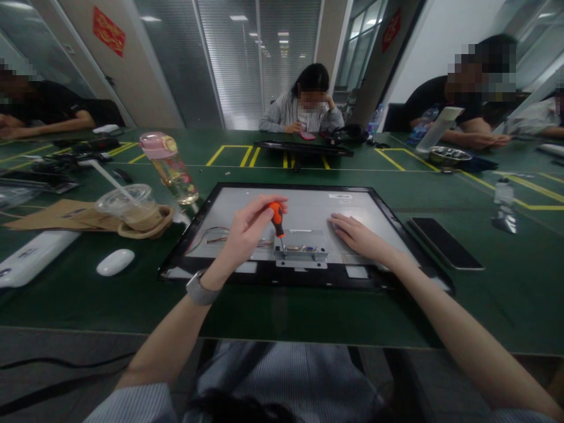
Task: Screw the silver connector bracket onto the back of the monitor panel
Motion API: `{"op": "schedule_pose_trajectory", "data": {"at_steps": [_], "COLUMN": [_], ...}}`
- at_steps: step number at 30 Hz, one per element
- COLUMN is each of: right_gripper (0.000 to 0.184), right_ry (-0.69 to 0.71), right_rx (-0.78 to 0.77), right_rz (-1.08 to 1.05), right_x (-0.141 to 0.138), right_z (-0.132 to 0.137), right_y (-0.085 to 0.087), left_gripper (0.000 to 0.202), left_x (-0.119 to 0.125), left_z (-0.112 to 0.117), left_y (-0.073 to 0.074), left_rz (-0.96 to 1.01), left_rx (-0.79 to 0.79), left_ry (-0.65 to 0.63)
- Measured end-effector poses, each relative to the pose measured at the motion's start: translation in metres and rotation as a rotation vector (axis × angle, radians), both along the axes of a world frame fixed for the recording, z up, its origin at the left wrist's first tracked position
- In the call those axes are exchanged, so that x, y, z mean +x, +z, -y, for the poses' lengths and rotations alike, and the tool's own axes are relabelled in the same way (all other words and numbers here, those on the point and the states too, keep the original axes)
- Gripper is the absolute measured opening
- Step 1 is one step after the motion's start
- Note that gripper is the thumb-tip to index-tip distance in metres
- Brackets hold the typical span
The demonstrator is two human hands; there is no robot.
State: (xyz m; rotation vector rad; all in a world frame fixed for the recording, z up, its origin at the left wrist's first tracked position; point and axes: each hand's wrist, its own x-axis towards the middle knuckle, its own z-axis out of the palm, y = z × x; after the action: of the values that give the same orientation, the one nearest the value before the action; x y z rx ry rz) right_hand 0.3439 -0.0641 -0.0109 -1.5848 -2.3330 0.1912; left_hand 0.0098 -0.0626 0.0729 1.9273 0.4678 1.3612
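My left hand (250,230) grips an orange and black screwdriver (277,218), held nearly upright. Its shaft points down at a metal bracket with ports (304,254), near the bracket's left end; whether the tip sits in a screw is too small to tell. The bracket lies at the near edge of a flat display panel (308,205) with a black frame, back side up. Spread flat on the panel's right part is my right hand (355,235), holding nothing. Thin coloured wires (211,235) run along the panel to the left of the bracket.
Left of the panel stand a pink-lidded bottle (170,167), a plastic cup with a straw (132,205) and a white mouse (115,262). A black phone (446,243) lies to the right. Across the green table (247,314), a person sits behind another dark panel (304,148).
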Motion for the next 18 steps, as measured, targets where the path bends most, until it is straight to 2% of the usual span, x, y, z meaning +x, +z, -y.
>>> {"op": "schedule_pose_trajectory", "data": {"at_steps": [7,11,14,18], "right_gripper": [0.048,0.048,0.048,0.047], "right_ry": [0.000,-0.007,-0.015,-0.001], "right_rx": [-0.002,-0.011,-0.011,-0.001], "right_rz": [0.002,0.002,0.010,-0.008], "right_x": [0.000,-0.002,-0.002,-0.001], "right_z": [0.000,0.001,0.002,0.002], "right_y": [0.001,0.003,0.003,0.002], "left_gripper": [0.013,0.024,0.028,0.023], "left_x": [0.006,0.006,0.007,0.008], "left_z": [0.001,0.003,0.002,-0.001], "left_y": [-0.004,-0.006,-0.011,-0.013], "left_rz": [0.030,-0.008,0.055,0.081], "left_rx": [0.077,0.026,-0.043,-0.019], "left_ry": [0.111,0.065,0.003,0.053]}}
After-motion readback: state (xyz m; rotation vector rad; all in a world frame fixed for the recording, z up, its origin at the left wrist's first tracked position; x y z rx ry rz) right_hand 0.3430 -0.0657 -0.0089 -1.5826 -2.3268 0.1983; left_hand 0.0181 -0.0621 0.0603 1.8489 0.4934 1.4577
